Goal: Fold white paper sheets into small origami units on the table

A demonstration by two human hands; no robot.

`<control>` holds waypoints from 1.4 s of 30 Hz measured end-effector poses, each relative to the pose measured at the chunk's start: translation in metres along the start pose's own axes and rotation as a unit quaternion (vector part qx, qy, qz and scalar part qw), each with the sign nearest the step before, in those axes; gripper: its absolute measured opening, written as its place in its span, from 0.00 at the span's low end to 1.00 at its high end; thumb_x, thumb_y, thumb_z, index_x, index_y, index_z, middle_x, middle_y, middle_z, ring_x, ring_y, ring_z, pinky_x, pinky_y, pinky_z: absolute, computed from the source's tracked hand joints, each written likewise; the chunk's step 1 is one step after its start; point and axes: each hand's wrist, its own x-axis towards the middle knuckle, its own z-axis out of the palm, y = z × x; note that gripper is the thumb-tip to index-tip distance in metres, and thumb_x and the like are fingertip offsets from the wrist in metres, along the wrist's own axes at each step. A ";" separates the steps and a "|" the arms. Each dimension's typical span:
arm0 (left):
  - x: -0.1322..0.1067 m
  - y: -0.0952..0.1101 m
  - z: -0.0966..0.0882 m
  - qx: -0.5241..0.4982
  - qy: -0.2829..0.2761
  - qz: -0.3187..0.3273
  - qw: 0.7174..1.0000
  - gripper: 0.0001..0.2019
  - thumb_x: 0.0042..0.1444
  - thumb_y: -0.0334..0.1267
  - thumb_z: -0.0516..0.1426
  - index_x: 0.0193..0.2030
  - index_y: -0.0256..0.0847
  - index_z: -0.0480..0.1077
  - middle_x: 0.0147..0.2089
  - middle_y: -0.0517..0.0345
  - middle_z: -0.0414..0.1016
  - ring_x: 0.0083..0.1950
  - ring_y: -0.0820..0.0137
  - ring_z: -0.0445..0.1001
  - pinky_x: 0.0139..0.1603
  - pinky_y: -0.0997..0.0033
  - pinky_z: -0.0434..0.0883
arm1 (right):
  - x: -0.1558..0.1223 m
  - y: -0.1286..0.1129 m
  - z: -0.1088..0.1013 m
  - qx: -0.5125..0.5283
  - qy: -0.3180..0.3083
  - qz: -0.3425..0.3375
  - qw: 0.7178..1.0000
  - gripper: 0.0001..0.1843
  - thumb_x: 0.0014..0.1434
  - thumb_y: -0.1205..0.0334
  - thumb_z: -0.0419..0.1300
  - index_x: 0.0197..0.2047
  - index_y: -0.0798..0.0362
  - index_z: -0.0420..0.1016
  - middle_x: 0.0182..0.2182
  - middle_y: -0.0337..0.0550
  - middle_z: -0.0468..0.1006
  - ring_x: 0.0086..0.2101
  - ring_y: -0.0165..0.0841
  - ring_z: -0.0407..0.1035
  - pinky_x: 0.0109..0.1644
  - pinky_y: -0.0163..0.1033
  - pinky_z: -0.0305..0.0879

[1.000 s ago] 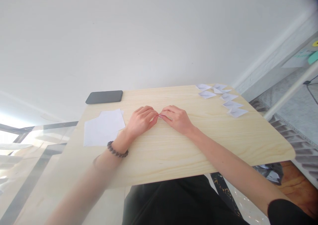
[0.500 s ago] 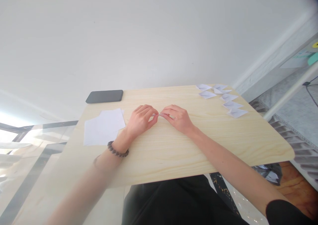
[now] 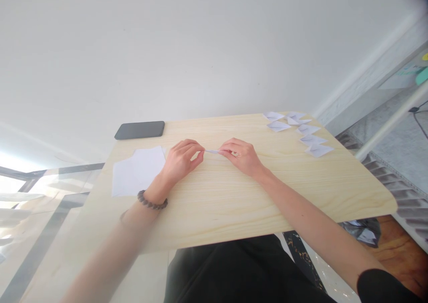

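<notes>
A small folded piece of white paper point(image 3: 211, 151) is stretched between my hands over the middle of the table point(image 3: 234, 209). My left hand point(image 3: 184, 158), with a dark beaded bracelet point(image 3: 152, 200) at the wrist, pinches its left end between thumb and fingertips. At the other end, my right hand point(image 3: 241, 156) grips it the same way. The paper appears edge-on as a thin strip, and both its ends are covered by fingers. White paper sheets point(image 3: 133, 173) lie flat just left of my left hand.
Several folded white paper pieces point(image 3: 318, 150) lie at the table's back right. A black phone point(image 3: 139, 130) rests at the back left, near the white wall point(image 3: 200, 48). A white pole point(image 3: 391, 124) stands beyond the right edge.
My hands have moved apart, the left one to the left and the right one slightly right. More of the folded paper now shows between the fingertips.
</notes>
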 end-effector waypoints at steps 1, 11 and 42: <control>0.000 -0.001 0.000 0.000 -0.003 0.003 1.000 0.08 0.55 0.32 0.53 0.39 0.39 0.71 0.36 0.53 0.75 0.42 0.68 0.71 0.44 0.66 0.68 | 0.000 0.001 -0.001 0.003 -0.003 0.003 1.000 0.09 0.58 0.60 0.54 0.33 0.52 0.74 0.33 0.41 0.76 0.33 0.29 0.68 0.36 0.35 0.64; 0.004 0.010 0.001 -0.019 -0.049 -0.026 0.998 0.09 0.54 0.37 0.54 0.41 0.38 0.69 0.39 0.53 0.75 0.41 0.67 0.72 0.44 0.66 0.68 | -0.002 -0.001 0.003 -0.001 -0.027 0.017 0.999 0.09 0.57 0.59 0.56 0.33 0.53 0.75 0.31 0.41 0.74 0.29 0.28 0.67 0.33 0.34 0.62; 0.001 0.017 0.009 -0.143 -0.092 -0.159 0.972 0.11 0.55 0.43 0.54 0.43 0.42 0.68 0.41 0.58 0.76 0.38 0.71 0.74 0.39 0.73 0.69 | -0.001 -0.002 0.004 0.063 -0.044 0.102 0.992 0.13 0.56 0.53 0.55 0.30 0.53 0.75 0.27 0.39 0.77 0.27 0.28 0.68 0.30 0.32 0.62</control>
